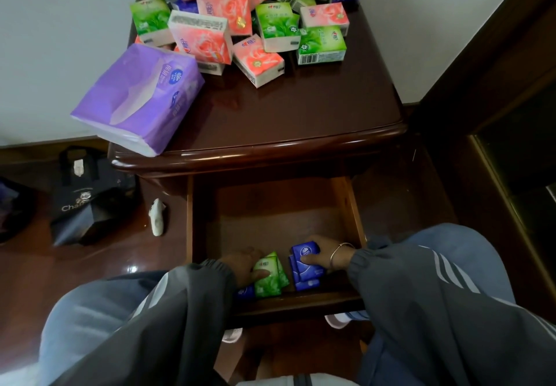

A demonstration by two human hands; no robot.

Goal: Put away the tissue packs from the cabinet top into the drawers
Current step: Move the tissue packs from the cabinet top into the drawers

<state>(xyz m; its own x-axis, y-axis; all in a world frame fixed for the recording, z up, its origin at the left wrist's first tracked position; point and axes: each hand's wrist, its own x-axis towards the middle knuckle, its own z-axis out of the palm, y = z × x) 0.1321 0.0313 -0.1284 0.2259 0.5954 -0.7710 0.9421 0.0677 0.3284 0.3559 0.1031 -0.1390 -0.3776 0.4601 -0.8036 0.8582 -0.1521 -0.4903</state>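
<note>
The top drawer [350, 205] of the dark wooden cabinet [301, 115] stands pulled out. Inside it, near the front, my left hand [245, 263] grips green tissue packs [269, 274]. A small blue pack [245, 291] shows just below that hand. My right hand [326, 251] holds a stack of blue tissue packs [305, 265] beside the green ones. On the cabinet top lies a heap of several small pink, green, blue and white packs [246, 18]. A large purple tissue pack [141, 96] overhangs the top's left front corner.
The rear of the drawer floor is bare wood. A dark shopping bag [87, 202] and a white crumpled scrap [157, 217] lie on the glossy floor to the left. Dark wooden furniture [496, 115] stands to the right. My knees frame the drawer front.
</note>
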